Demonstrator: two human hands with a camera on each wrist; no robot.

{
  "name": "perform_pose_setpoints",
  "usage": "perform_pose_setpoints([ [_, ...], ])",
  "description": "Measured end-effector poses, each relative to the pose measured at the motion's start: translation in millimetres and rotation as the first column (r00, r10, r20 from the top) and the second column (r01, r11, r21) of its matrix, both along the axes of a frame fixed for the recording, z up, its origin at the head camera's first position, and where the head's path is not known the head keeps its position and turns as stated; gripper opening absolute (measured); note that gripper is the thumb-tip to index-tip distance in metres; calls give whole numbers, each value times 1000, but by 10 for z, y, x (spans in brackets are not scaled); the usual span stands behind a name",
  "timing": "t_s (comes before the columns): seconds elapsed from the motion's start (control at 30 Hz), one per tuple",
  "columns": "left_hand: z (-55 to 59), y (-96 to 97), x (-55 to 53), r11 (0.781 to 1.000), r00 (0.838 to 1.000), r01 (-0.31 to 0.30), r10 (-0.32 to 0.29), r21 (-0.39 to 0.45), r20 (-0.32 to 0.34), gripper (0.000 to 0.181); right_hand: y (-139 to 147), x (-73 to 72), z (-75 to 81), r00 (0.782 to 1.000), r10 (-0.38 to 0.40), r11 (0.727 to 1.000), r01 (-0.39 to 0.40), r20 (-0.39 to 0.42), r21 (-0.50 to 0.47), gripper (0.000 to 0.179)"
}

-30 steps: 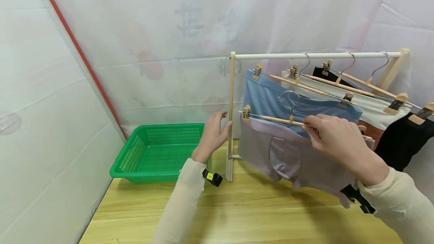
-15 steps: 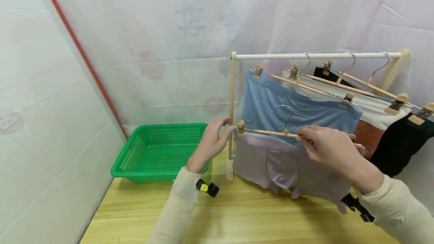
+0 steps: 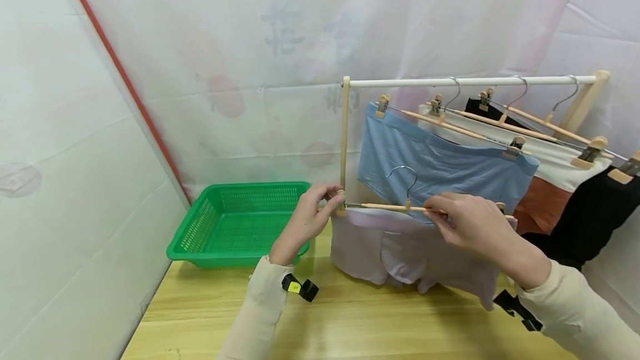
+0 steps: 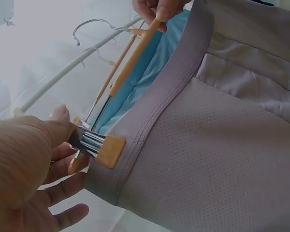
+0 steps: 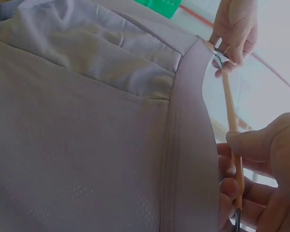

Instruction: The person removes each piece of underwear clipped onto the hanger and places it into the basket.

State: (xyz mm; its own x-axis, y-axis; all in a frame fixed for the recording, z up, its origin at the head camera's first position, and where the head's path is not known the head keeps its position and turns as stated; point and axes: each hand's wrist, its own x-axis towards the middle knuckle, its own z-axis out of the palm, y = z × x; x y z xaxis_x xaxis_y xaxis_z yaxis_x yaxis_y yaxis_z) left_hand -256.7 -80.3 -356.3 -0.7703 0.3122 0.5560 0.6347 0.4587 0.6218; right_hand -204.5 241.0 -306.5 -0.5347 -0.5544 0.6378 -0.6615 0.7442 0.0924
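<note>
My right hand point(image 3: 472, 224) grips the bar of a clip hanger point(image 3: 384, 206), thumb on one side and fingers curled on the other. Its metal hook points up, apart from the rail. Pale purple boxer briefs point(image 3: 357, 249) hang from it by the waistband. At the left end, my left hand point(image 3: 311, 213) pinches the clip point(image 4: 110, 152) between thumb and fingers. In the left wrist view that clip's tan pad still lies on the waistband. Behind the hanger, blue boxer briefs point(image 3: 390, 146) hang on the rack; the right hand hides the hanger's right part.
A wooden rack with a white rail point(image 3: 400, 83) also carries white-topped briefs point(image 3: 555, 174) and black briefs point(image 3: 595, 215) at right. A green plastic basket point(image 3: 240, 263) stands left on the wooden table point(image 3: 350, 321), beside the left forearm. Fabric walls surround the table.
My right hand has brought the hanger and purple briefs down and to the left, away from the blue pair. My left hand has lowered slightly and taken hold of the left clip.
</note>
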Motion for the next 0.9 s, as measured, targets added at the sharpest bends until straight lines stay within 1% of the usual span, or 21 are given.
perform_pose_setpoints([
  [0.23, -50, -100, 47, 1000, 1000, -21, 21, 0, -7, 21, -51, -72, -58, 999, 31, 999, -30, 29, -16, 18],
  [0.4, -73, -162, 96, 999, 999, -32, 31, 18, 34, 20, -75, -165, -103, 994, 75, 997, -75, 73, -10, 18],
  [0.5, -99, -192, 117, 999, 999, -21, 19, 34, 51, 18, -90, -230, -137, 991, 102, 995, -101, 90, -15, 16],
  [0.63, -152, -231, 135, 997, 997, 18, -23, 76, 71, 16, -112, -305, -178, 987, 126, 992, -125, 101, -20, 14],
  [0.77, -187, -263, 139, 992, 997, 37, -45, 123, 61, 14, -147, -360, -206, 983, 140, 990, -138, 120, -28, 13],
  [0.9, -184, -284, 136, 987, 998, 44, -52, 152, 47, 9, -182, -397, -230, 980, 148, 989, -143, 135, -43, 12],
])
